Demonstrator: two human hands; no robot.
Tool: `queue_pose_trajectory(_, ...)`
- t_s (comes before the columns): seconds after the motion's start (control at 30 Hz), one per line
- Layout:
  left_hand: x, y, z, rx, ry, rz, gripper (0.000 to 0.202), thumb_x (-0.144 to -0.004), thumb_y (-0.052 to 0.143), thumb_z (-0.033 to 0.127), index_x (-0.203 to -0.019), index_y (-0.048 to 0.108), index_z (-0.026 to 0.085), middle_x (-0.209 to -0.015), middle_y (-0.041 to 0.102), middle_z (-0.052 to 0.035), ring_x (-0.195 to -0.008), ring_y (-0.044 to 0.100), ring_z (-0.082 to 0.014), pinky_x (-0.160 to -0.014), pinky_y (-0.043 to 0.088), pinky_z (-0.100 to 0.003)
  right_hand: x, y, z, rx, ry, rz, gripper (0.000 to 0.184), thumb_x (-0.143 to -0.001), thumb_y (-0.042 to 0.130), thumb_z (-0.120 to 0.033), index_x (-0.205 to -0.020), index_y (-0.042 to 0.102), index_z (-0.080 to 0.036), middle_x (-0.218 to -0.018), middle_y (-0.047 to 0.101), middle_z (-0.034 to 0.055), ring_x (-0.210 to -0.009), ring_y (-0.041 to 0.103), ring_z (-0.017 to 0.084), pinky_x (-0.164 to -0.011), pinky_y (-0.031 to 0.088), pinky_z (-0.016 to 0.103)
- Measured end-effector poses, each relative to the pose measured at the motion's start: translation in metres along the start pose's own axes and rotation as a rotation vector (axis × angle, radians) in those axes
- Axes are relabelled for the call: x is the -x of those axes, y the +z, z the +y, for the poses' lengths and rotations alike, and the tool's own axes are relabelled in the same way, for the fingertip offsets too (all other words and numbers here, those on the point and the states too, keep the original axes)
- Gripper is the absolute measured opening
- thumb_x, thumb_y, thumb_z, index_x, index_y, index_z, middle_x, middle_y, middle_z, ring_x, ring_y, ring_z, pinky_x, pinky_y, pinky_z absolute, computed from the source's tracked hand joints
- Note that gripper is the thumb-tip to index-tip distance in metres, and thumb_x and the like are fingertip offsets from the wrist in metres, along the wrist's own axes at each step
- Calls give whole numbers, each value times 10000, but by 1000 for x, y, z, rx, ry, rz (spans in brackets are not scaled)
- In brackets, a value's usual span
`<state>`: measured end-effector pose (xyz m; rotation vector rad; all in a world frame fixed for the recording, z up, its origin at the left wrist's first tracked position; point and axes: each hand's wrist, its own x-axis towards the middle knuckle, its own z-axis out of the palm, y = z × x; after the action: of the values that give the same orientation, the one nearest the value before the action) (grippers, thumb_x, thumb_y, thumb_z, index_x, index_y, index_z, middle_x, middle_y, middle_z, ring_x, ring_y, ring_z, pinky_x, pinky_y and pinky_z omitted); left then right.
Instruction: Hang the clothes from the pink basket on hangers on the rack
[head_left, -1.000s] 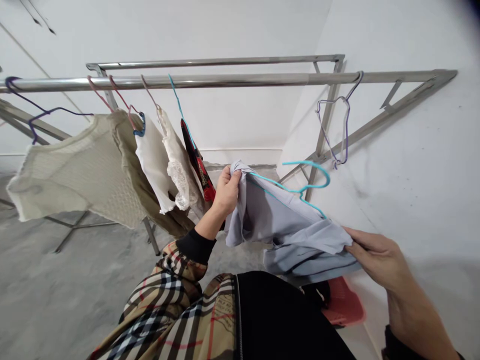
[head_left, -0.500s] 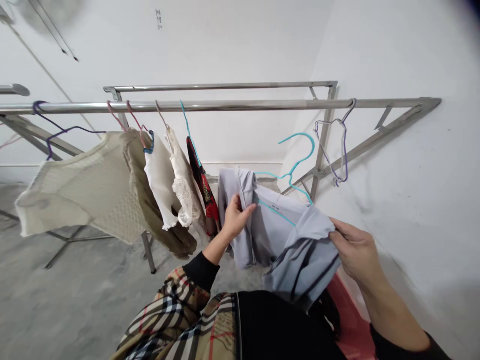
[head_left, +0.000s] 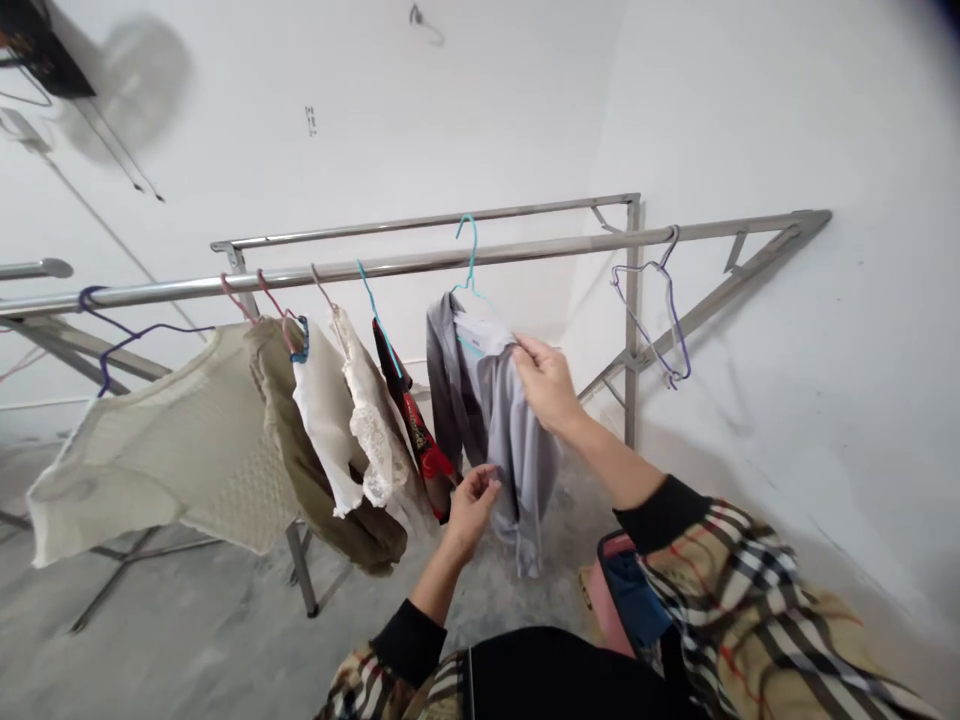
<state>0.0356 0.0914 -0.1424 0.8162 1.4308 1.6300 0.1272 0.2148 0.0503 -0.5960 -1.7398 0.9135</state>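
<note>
A light grey button-less-looking shirt [head_left: 504, 430] hangs on a turquoise hanger [head_left: 472, 262] in front of the metal rail. The hanger's hook rises above the rail; whether it rests on it I cannot tell. My right hand [head_left: 546, 385] is closed on the shirt's right shoulder, by the collar, thumb in front. Lower down, my left hand [head_left: 471, 512] is before the shirt's front, its fingers curled towards the thumb. What lies between those fingertips, if anything, is not clear. A red and black garment [head_left: 420, 440] on another turquoise hanger is just left of the shirt.
Left along the rail [head_left: 540, 250] hang a lacy white top [head_left: 375, 440], a white top [head_left: 322, 420], an olive garment [head_left: 277, 400] and a pale knit top [head_left: 172, 440]. Bare hangers [head_left: 679, 320] hang right, near the wall. A pink container [head_left: 611, 600] with dark cloth stands below.
The shirt and its hanger have moved up and left to the rail, the hook now upright. My right hand went with it; my left hand left the other shoulder and dropped lower.
</note>
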Motion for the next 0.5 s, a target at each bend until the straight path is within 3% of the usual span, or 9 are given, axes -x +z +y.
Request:
queue_pose_trajectory(0.17,21,-6,-18,-48,-108,-36,496,-647,778,483,-1009,654,167,-682,540,28,-592,473,-105,-586,369,-247,3,56,21,-9,100,-82,458,-916,419,-303,-1314,587,-153,-1331,617,112,-1231,563,230,-1100,389,368)
queue_pose_trajectory(0.27,29,-3,-30,-91,-155,-58,503,-637,774,510,-997,665,176,-674,547,24,-588,477,-113,-576,366,-251,19,75,25,16,144,-178,503,-923,416,-293,-1402,496,-158,-1284,633,112,-1146,594,233,-1048,438,367)
queue_pose_trajectory(0.37,33,4,-42,-139,-194,-127,457,-653,757,504,-964,666,183,-675,564,18,-592,482,-119,-572,366,-252,39,76,28,55,105,-221,563,-911,453,-280,-1460,406,-163,-1166,645,108,-1009,604,218,-962,477,345)
queue_pose_trajectory(0.5,40,16,-61,-227,-256,-214,361,-638,750,495,-705,609,170,-586,533,19,-560,459,-119,-554,350,-257,92,49,60,96,40,-209,507,-929,477,-294,-1428,432,-223,-1125,607,83,-997,570,187,-964,456,325)
